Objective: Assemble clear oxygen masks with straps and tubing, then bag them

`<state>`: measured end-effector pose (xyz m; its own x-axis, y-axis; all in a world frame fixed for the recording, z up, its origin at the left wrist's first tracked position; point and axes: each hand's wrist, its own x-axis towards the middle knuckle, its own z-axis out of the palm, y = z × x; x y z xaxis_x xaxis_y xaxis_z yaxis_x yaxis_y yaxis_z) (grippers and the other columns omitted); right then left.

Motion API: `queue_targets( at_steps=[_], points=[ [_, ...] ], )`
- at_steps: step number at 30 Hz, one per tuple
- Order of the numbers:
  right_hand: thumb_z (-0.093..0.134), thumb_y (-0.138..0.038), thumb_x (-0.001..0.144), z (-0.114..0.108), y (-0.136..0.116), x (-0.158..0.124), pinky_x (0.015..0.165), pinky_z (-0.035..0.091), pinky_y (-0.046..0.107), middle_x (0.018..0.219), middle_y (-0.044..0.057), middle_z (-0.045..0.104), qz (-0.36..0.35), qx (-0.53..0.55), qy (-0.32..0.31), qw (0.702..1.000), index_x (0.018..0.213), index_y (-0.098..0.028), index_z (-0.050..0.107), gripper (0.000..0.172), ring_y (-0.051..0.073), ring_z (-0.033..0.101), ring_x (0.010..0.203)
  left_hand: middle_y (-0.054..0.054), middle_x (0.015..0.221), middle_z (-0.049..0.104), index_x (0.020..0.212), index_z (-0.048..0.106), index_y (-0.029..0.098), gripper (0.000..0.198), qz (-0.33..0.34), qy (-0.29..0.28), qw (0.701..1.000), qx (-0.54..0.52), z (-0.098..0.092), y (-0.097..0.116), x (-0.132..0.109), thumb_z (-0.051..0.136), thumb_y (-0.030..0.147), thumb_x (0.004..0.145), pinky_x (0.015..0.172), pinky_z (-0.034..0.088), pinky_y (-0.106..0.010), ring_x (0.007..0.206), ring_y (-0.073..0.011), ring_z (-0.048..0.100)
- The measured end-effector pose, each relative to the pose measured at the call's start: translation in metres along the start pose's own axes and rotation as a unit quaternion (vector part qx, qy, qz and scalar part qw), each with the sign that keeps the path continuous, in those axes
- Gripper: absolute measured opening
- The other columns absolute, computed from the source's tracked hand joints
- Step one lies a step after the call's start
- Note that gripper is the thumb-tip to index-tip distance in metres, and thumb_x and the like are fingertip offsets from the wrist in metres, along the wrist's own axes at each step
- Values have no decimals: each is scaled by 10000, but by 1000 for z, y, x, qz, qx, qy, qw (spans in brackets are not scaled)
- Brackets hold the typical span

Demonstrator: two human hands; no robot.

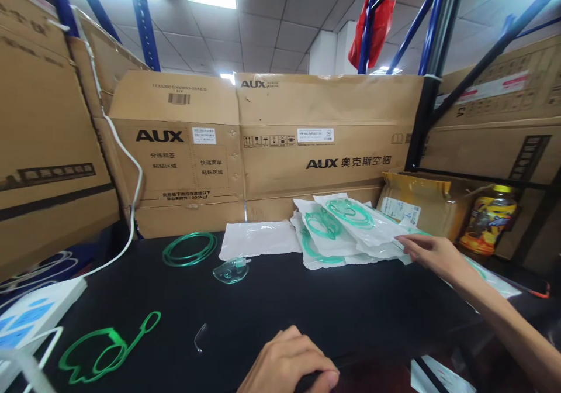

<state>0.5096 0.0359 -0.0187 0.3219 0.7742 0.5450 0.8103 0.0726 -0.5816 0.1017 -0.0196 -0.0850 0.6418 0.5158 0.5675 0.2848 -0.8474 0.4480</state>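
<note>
My right hand (pixel 432 255) reaches to the right end of a pile of clear packets (pixel 350 235) with green tubing coiled inside. Its thumb and fingers pinch the edge of one packet. At the bottom centre, my left hand (pixel 291 364) is curled by the table's front edge around something dark, mostly hidden by the fingers. Left of the pile lies a flat white packet (pixel 263 238). In front of it rests a clear green-tinted breathing mask (pixel 232 271), near a loose coil of green tubing (pixel 190 249).
A green elastic strap (pixel 116 346) and a small thin bent strip (pixel 199 339) lie on the black table (pixel 350 299). A white power strip (pixel 39 311) is at the left. Cardboard boxes (pixel 324 130) line the back. A drink bottle (pixel 488 220) stands at the right beside a yellowish parcel (pixel 414 206).
</note>
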Motion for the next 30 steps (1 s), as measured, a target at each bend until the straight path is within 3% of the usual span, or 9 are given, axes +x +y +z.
queue_targets(
  at_steps=[5,8,12,16,21,25,30],
  points=[
    [658,-634,806,19,-10,14,739,531,392,1002,112,781,-73,-42,-59,995,1246,-213,745,616,290,722,831,32,852,791,866,749,232,97,-4,6,1000,-6,-11,10,2,684,165,892,736,513,-256,754,-138,687],
    [662,-624,831,25,-15,15,841,508,413,1130,125,731,-133,-66,-69,987,1213,-239,762,552,298,691,929,29,819,778,834,741,221,94,-6,30,1000,-1,-9,10,1,693,147,866,743,514,-272,731,-138,685],
    [510,-591,949,29,-18,18,850,481,436,1026,159,694,-194,-91,-64,975,1023,-208,826,502,299,662,889,35,821,780,817,736,221,104,-9,37,999,-14,-4,8,-1,708,125,845,724,511,-263,729,-137,679],
    [553,-612,939,27,-19,18,826,510,405,1024,113,699,-234,-90,-103,962,1101,-260,807,463,262,677,840,42,805,777,814,739,226,90,9,67,997,-32,-1,6,-3,724,138,832,717,508,-256,711,-132,669],
    [577,-709,868,21,-16,16,801,525,421,1023,117,692,-248,-85,-103,959,1130,-261,796,563,277,678,822,39,819,778,836,747,213,104,1,51,998,-29,-3,8,-2,726,111,825,747,508,-232,735,-122,679],
    [507,-667,909,20,-21,18,765,495,413,925,114,708,-227,-70,-60,970,946,-262,809,506,296,671,800,30,818,778,832,750,201,112,3,52,998,-30,-6,10,-1,727,93,812,719,508,-216,734,-123,679],
    [590,-664,868,23,-40,18,676,473,400,744,77,721,-118,15,29,993,975,-245,741,459,273,635,604,12,835,783,830,747,191,87,0,49,998,-36,-7,9,-2,722,108,827,723,513,-221,746,-131,686]
  ],
)
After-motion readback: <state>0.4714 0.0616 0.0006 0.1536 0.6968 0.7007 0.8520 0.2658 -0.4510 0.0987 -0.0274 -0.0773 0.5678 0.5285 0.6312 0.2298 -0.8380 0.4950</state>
